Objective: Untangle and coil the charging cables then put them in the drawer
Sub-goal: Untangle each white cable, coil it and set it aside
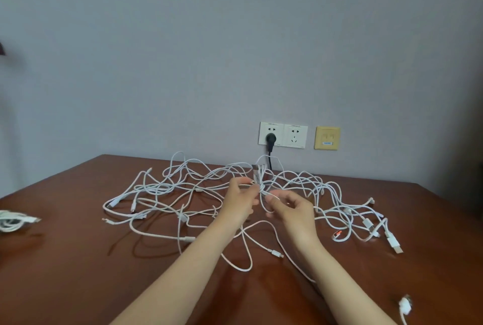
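Observation:
A wide tangle of white charging cables (167,188) sprawls across the brown wooden table (65,272). My left hand (239,200) grips a bunch of cable ends with their plugs (257,174) sticking upward at the middle of the tangle. Just to its right, my right hand (290,208) pinches a loop of white cable close to that same bunch. Loose plugs lie on the right side (393,242), one with an orange tip (337,234). No drawer is in view.
A coiled white cable (13,220) lies at the table's left edge. Another white plug (405,307) sits at the near right. On the wall behind are white sockets (283,135) with a black plug (270,139) and a yellow plate (327,138).

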The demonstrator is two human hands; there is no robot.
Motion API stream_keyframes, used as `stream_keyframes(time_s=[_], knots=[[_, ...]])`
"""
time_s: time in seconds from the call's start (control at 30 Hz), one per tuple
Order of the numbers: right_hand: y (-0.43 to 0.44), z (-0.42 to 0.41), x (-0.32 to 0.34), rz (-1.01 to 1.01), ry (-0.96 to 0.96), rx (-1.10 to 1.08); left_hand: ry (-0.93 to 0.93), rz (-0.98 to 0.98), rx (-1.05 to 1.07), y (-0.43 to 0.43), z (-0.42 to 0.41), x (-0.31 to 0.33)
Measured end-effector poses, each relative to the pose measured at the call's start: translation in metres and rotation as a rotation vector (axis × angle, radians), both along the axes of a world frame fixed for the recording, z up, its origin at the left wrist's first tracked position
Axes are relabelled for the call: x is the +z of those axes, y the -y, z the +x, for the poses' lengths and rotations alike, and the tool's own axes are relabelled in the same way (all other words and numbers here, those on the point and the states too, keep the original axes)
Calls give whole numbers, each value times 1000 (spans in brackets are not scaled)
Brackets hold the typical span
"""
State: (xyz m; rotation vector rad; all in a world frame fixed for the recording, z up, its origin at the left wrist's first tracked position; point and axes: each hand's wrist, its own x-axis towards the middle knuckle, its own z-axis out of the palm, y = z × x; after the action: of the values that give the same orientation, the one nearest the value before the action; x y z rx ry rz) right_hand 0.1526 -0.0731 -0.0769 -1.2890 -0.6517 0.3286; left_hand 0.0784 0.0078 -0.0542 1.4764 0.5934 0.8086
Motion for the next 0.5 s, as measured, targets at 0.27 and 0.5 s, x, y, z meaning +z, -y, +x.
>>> stream_keyframes(time_s=[0.27,0.5], knots=[[-26,-30,33,-150,335,-33,-56,39,92,-33,-40,29],[-59,-76,47,-239,770,-23,-133,-16,183,-74,-96,47]])
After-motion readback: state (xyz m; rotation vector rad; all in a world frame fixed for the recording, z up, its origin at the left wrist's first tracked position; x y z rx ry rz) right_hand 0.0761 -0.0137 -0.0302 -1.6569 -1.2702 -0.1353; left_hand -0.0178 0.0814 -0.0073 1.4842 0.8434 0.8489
